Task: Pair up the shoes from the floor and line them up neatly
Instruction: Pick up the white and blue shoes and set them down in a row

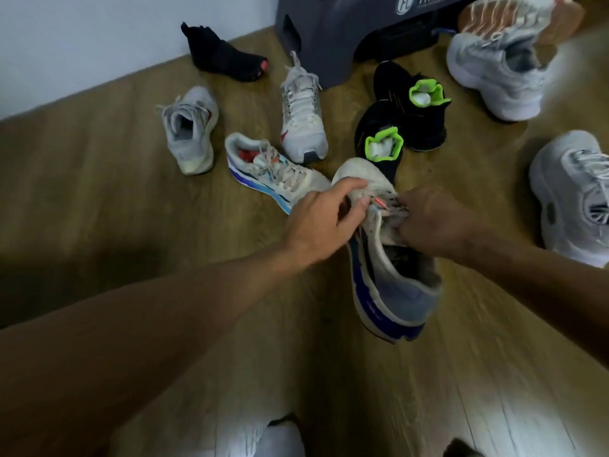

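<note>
Far L, by the white wall [82, 34], a grey-white mesh trainer [188, 130] sits on the wood-grain floor [99, 199], laces loose, heel toward us. Behind it, a black sock-style shoe [224, 52], soft knit, w/ a pinkish toe patch. Next, a cream trainer w/ blue layered sole [273, 169] lies on the boards, red insole showing; just behind it a white mesh trainer w/ red logo [303, 117], toe toward us. Centre now: left hand [321, 222] curls over the forefoot of the matching cream-and-blue shoe [392, 275], thumb and fingers gripping the worn upper. That shoe is held between both hands, heel nearest the camera, thick blue-white foam sole on its L side. Right hand [435, 222], fingers bunched tight, pinches the laces [390, 206] at the tongue. Beyond, two black shoes w/ neon-green collars [412, 107] lie side by side, white stuffing inside. At the back, a dark grey plastic box [346, 31], smooth, w/ white lettering. Far R, chunky grey trainers [494, 67], rounded thick soles, one tipped over on top; another chunky grey one [573, 199] at the edge.
</note>
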